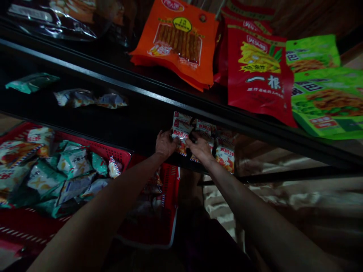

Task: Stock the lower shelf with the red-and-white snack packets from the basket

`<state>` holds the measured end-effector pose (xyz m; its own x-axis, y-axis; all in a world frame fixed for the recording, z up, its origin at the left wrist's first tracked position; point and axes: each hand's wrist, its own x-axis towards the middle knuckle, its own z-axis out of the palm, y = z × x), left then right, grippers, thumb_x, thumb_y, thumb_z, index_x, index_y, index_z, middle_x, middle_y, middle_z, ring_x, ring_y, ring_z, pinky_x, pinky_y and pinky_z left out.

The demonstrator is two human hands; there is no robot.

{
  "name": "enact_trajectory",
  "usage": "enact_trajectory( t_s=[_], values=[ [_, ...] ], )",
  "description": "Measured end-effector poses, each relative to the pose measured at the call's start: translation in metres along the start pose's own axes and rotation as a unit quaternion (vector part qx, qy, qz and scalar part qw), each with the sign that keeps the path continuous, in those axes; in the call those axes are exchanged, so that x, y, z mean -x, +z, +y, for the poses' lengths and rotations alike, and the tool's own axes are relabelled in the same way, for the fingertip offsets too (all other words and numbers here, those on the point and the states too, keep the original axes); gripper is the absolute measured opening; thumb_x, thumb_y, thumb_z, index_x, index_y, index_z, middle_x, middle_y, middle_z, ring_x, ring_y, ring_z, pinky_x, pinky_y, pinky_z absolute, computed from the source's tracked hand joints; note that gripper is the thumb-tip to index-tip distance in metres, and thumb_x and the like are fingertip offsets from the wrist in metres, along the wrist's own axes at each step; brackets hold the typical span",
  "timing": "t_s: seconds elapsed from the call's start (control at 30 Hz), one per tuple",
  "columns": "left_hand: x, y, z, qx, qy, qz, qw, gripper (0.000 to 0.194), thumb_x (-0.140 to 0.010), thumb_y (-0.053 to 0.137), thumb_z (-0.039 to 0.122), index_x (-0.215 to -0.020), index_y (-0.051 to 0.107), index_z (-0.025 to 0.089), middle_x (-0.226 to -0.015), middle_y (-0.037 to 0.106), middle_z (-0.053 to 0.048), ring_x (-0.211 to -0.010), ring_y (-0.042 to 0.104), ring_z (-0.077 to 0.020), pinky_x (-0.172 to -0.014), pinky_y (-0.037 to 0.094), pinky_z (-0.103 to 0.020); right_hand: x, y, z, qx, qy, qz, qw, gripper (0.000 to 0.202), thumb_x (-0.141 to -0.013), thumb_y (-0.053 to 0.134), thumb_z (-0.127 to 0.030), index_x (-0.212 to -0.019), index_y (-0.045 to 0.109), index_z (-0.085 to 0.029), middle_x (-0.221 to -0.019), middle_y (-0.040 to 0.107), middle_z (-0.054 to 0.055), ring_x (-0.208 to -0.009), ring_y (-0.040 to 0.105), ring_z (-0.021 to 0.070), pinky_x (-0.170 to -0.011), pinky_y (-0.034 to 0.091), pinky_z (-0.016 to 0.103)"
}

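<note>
Both my hands reach onto the lower black shelf [141, 130], one at each side of a small white and orange snack bag [181, 130] with red lettering. My left hand [166, 144] grips the bag's left edge between thumb and fingers. At its right edge, my right hand [200, 146] pinches the same bag. Close behind my right hand stands another snack bag [204, 127] of the same kind, partly covered by the hand. More to the right is a similar white and orange bag [225, 153], upright near the shelf's front.
A red basket [124, 156] holding several green and white bags stands at left; a second red basket [172, 200] is under my left arm. Small bags [75, 98] lie farther left on the shelf. Above, the upper shelf edge [136, 88] carries orange packets [178, 41], red packets [258, 75] and green packets [329, 102].
</note>
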<state>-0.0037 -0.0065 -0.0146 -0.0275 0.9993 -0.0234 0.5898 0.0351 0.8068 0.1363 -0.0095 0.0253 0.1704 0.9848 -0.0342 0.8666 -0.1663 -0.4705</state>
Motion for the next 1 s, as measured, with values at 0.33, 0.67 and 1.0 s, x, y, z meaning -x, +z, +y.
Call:
enact_trajectory(
  t_s=[0.33, 0.67, 1.0],
  values=[
    [0.001, -0.002, 0.003, 0.017, -0.011, -0.021, 1.0, 0.055, -0.082, 0.049, 0.038, -0.131, 0.051, 0.013, -0.135, 0.054, -0.009, -0.137, 0.03, -0.0264, -0.112, 0.027, -0.036, 0.007, 0.003, -0.001, -0.016, 0.026, 0.025, 0.999, 0.048, -0.079, 0.054, -0.032, -0.124, 0.056, -0.018, -0.129, 0.058, 0.011, -0.12, 0.053, 0.0247, -0.102, 0.039, 0.039],
    [0.004, -0.03, 0.011, 0.016, -0.052, -0.005, 0.998, 0.052, -0.085, 0.044, 0.038, -0.128, 0.052, 0.011, -0.137, 0.051, -0.013, -0.135, 0.035, -0.0254, -0.11, 0.028, -0.036, 0.053, -0.008, -0.004, -0.086, 0.001, 0.013, 0.996, 0.04, -0.078, 0.054, -0.027, -0.117, 0.058, -0.022, -0.117, 0.062, 0.007, -0.092, 0.063, 0.018, -0.092, 0.046, 0.038],
    [0.051, -0.071, 0.008, 0.026, -0.076, 0.026, 0.996, 0.04, -0.084, 0.042, 0.039, -0.111, 0.063, 0.017, -0.12, 0.063, -0.012, -0.118, 0.053, -0.0272, -0.1, 0.038, -0.038, 0.17, -0.024, -0.03, -0.217, -0.037, -0.128, 0.967, 0.032, -0.076, 0.056, -0.024, -0.107, 0.064, -0.022, -0.113, 0.064, 0.006, -0.099, 0.06, 0.0192, -0.09, 0.046, 0.036]
  ],
)
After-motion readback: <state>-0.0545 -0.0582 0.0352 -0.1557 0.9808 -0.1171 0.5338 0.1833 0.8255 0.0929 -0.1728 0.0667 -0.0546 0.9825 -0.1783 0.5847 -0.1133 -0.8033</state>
